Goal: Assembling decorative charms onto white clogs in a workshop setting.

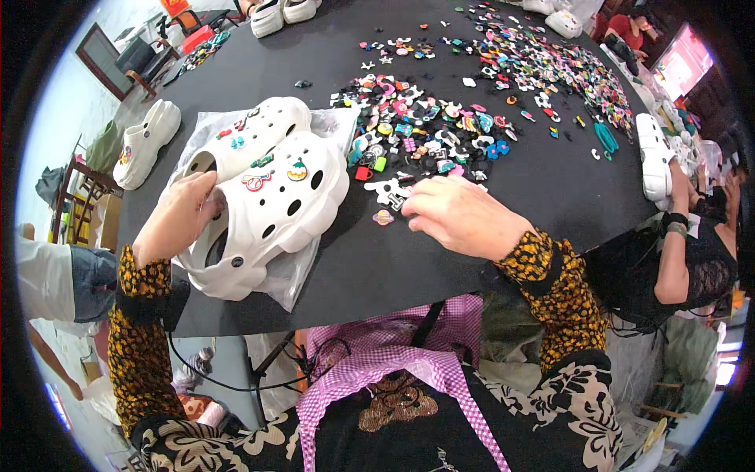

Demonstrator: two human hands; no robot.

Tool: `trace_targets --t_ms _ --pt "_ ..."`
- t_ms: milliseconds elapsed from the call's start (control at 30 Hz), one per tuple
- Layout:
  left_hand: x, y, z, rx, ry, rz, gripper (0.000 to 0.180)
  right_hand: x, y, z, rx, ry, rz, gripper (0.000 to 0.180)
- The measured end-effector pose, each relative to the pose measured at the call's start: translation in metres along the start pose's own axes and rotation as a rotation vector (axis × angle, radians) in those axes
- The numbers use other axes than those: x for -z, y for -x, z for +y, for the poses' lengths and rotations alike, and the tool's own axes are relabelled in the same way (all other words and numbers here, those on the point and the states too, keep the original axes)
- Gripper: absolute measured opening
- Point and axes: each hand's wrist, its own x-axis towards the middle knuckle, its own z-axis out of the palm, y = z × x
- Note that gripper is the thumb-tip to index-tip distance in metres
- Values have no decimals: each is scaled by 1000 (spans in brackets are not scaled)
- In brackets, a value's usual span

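Observation:
Two white clogs lie side by side, toes pointing away to the right. The near clog (271,208) carries a few colourful charms and has several bare holes; the far clog (259,130) has some charms too. My left hand (182,214) is closed on the rim of the near clog, its thumb out of sight in the opening. Over the table, my right hand (464,214) pinches at a small black-and-white shoe charm (396,200), its fingertips bent down. A planet-shaped charm (383,217) lies just beside those fingers.
Beneath the clogs is a clear plastic bag (303,271). A heap of mixed charms (425,130) spreads beyond my right hand, with a bigger pile (543,63) farther back. Other clogs stand at the left (148,144) and right (653,157). A co-worker's arm (675,244) is at the right.

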Motion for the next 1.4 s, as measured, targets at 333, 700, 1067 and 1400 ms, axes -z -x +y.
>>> trace_targets --t_ms 333,700,1067,1400 --pt "-18 48 50 111 297 420 22 -8 -56 29 19 131 -52 17" --pt "-39 32 63 20 -122 389 34 -36 -98 48 55 241 -149 29" --pt "-48 21 40 262 1054 118 27 2 -62 91 -22 -29 116 9" --pt "-41 17 26 254 774 262 18 10 -69 101 -133 5 171 14"
